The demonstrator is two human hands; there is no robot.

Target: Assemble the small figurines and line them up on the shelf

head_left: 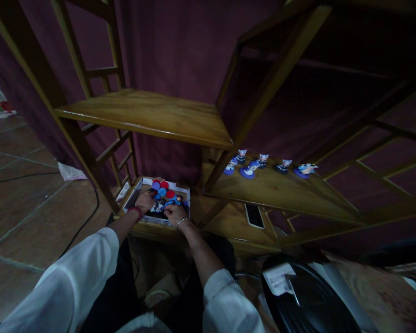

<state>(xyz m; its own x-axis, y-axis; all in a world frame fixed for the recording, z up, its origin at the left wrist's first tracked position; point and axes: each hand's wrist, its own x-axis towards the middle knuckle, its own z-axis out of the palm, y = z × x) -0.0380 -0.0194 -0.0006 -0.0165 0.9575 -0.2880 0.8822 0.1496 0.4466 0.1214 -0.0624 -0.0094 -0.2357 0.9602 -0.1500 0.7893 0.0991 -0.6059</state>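
A shallow white box (pixel 186 193) stands on the low wooden shelf in front of me. Inside lie several red and blue round discs (pixel 170 194) and small figurines (pixel 157 206) in blue, white and dark colours. My left hand (pixel 145 202), with a red bead bracelet at the wrist, reaches in over the left side. Its fingers are bent together near a dark piece, and what they hold is too small to name. My right hand (pixel 175 213), wearing a thin bangle, is at the front right of the box. Its fingertips pinch together beside the figurines; their contents are unclear.
Several small figurines on round bases (pixel 249 169) stand on the raised shelf (pixel 284 194) to the right. A phone (pixel 254 216) lies on the lower board. An upper shelf (pixel 149 113) overhangs the box, with slanted posts around. A black ribbed object (pixel 319 300) sits lower right.
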